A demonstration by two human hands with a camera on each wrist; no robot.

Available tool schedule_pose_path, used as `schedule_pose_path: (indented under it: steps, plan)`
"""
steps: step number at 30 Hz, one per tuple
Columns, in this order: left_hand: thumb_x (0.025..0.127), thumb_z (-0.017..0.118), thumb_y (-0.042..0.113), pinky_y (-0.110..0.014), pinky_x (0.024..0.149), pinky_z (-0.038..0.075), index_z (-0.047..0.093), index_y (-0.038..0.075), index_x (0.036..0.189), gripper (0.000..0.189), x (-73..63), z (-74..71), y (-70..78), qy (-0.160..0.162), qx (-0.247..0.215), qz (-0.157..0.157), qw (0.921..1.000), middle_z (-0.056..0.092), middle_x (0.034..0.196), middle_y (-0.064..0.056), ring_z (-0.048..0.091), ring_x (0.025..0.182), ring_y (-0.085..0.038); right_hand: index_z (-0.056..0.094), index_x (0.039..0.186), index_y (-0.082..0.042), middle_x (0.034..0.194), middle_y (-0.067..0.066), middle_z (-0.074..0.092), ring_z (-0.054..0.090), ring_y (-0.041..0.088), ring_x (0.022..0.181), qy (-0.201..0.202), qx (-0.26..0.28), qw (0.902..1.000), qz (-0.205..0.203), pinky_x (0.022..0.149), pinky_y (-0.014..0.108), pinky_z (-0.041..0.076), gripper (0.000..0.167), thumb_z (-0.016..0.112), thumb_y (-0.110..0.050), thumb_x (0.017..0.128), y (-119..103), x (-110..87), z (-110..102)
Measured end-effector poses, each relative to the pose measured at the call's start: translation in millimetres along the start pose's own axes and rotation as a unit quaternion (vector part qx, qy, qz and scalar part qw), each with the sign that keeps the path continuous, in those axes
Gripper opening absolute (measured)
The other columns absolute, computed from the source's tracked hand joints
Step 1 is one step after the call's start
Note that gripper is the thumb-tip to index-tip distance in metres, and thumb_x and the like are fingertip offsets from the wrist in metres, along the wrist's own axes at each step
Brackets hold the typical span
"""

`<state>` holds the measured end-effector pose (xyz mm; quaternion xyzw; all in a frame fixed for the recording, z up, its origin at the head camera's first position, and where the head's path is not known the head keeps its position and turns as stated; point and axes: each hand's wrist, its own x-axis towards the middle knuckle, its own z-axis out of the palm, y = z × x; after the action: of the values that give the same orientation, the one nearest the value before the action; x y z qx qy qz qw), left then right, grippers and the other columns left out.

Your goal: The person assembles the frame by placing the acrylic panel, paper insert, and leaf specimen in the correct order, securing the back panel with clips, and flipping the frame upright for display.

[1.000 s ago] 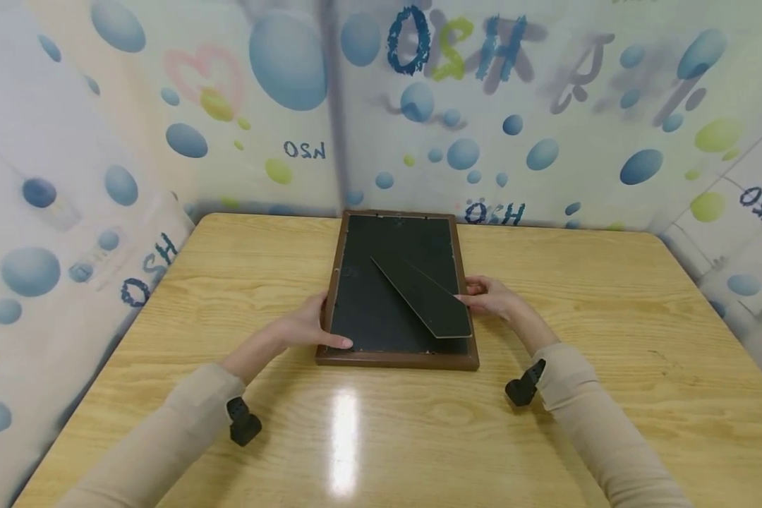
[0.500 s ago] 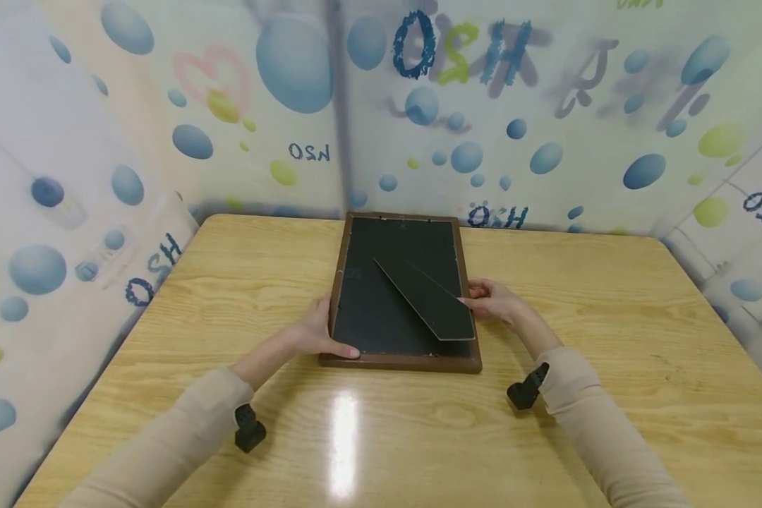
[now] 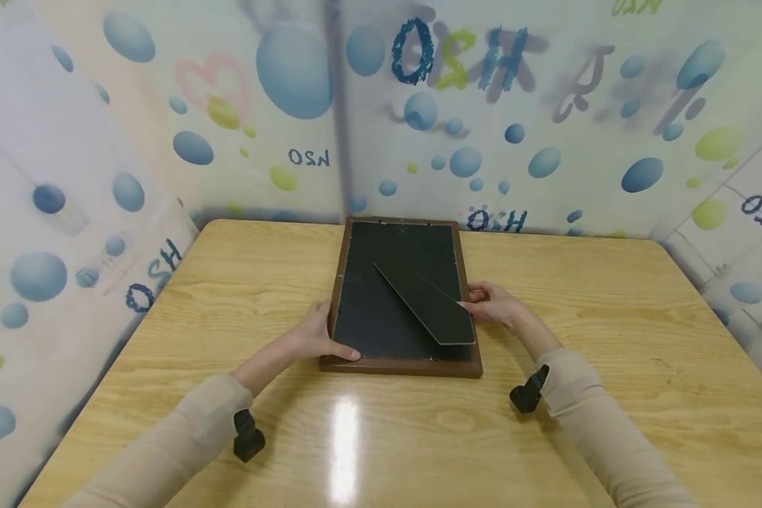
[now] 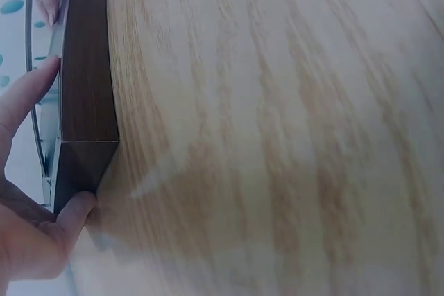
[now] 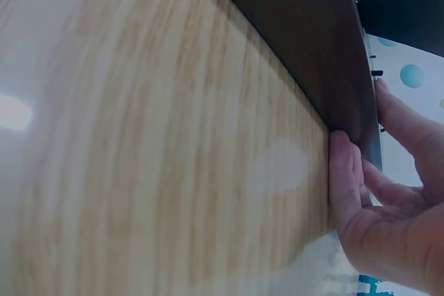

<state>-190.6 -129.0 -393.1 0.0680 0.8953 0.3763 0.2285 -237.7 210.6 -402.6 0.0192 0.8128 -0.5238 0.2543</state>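
Note:
A picture frame [image 3: 401, 367] with a brown rim lies face down on the table, its black backing [image 3: 368, 310] upward. From that backing, a black stand flap [image 3: 428, 307] sticks up at a slant toward the lower right. My left hand [image 3: 311, 333] grips the near left corner, thumb on top of the near rim and fingers along the left side. My right hand [image 3: 495, 305] holds the right side, its thumb by the flap's edge. Low on the side of the rim [image 5: 298, 39], the right fingers touch it near the tabletop in the right wrist view.
The wooden table [image 3: 584, 423] extends around the frame on both sides and in front. A patterned curtain [image 3: 514, 113] hangs behind the table's far edge, close to the frame's far end. Black cameras [image 3: 249, 436] are worn on both wrists.
My left hand has slid slightly nearer along the frame, its thumb now on the near rim. The right hand keeps its place on the frame. The head view has shifted a little.

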Motion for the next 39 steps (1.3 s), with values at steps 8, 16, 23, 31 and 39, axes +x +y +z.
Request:
schedule_pose_path:
  steps: [8,16,23,31,39]
  plan:
    - [0.061,0.084,0.037,-0.054,0.107,0.029,-0.001,-0.002,0.145,0.125,0.9,1.6,0.8,0.009,0.006,-0.012,0.9999,0.012,0.145,-0.031,0.023,0.132,-0.046,0.022,0.14,0.005,0.12,0.017,0.036,0.042,0.019,0.101,0.004,-0.003,1.0,0.003,0.074,0.018,0.047,0.063,0.056,-0.015,0.09,0.8,1.1,0.4]
    - [0.062,0.083,0.036,-0.052,0.108,0.029,0.002,-0.003,0.145,0.122,1.9,4.5,-0.2,0.023,0.007,-0.01,0.9997,0.012,0.146,-0.031,0.024,0.133,-0.044,0.023,0.139,0.005,0.118,0.017,0.036,0.041,0.02,0.101,0.009,-0.003,1.0,0.0,0.073,0.016,0.047,0.063,0.057,-0.015,0.09,-0.1,1.3,-1.7]
    - [0.068,0.077,0.043,-0.054,0.108,0.026,-0.006,-0.001,0.145,0.121,-0.8,-1.1,-3.6,-0.028,0.003,-0.012,0.9995,0.004,0.148,-0.029,0.015,0.136,-0.044,0.022,0.14,0.005,0.126,0.022,0.035,0.042,0.023,0.107,0.004,-0.018,0.9998,0.0,0.083,0.023,0.049,0.064,0.056,-0.017,0.091,-0.1,-0.4,0.8]
    - [0.075,0.072,0.044,-0.057,0.109,0.021,-0.008,0.002,0.145,0.114,2.8,-11.2,-3.4,-0.073,-0.033,-0.013,0.9967,-0.002,0.151,-0.025,0.006,0.138,-0.043,0.021,0.142,0.004,0.12,0.017,0.036,0.042,0.019,0.102,0.014,-0.002,0.9999,0.0,0.073,0.015,0.047,0.065,0.056,-0.016,0.091,1.5,-1.0,-1.1]
    - [0.083,0.062,0.046,-0.055,0.108,0.027,0.003,-0.001,0.145,0.098,15.0,-19.3,-3.6,-0.046,-0.043,-0.005,0.998,0.016,0.149,-0.026,0.019,0.136,-0.042,0.022,0.142,0.001,0.121,0.016,0.037,0.043,0.018,0.101,0.015,0.002,0.9998,0.01,0.07,0.013,0.047,0.066,0.058,-0.016,0.089,1.9,1.7,0.9]
